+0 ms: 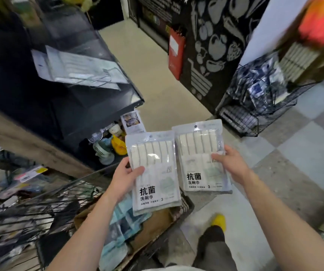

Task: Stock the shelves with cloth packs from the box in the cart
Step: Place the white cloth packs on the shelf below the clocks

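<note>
The left hand (125, 178) grips one cloth pack (154, 171) and the right hand (230, 163) another (202, 155), both held above the cart's (59, 194) front edge. The person should probably keep the labels facing outward, then hang each pack squarely at the shelf (274, 90).

- On the left pack (155, 173) we read 抗菌 in bold black, 洗碗巾 beneath it, and a 3 to the right.
- The right pack (202, 157) carries the same 抗菌, 洗碗巾 and 3.
- The small print under both lines is too fine for us to read.
</note>
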Demonstrator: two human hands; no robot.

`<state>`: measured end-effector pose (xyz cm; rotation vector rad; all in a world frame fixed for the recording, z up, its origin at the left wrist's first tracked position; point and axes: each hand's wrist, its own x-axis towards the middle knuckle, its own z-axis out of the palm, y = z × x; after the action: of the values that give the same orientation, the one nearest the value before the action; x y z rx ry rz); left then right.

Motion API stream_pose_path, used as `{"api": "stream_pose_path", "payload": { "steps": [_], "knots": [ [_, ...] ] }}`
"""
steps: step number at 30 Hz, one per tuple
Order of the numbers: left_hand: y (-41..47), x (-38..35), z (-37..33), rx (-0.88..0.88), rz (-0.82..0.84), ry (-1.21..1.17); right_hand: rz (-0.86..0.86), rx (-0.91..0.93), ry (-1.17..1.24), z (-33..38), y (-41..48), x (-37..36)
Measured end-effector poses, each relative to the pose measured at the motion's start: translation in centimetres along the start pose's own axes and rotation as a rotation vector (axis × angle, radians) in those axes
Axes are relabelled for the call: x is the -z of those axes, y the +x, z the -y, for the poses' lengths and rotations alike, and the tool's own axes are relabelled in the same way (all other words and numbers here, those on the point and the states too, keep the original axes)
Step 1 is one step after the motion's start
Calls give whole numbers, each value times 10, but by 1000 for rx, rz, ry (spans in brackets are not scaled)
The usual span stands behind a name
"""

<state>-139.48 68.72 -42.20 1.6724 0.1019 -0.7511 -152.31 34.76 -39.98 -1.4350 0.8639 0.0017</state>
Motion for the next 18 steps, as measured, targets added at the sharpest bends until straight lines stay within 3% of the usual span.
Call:
{"api": "stream_pose_path", "payload": {
  "steps": [11, 18],
  "knots": [
    [51, -194, -108, -90, -56, 30, 39, 71, 10, 75, 98, 187],
    [70, -245, -177, -170, -103, 54, 69, 156, 15, 151, 150, 234]
  ]
}}
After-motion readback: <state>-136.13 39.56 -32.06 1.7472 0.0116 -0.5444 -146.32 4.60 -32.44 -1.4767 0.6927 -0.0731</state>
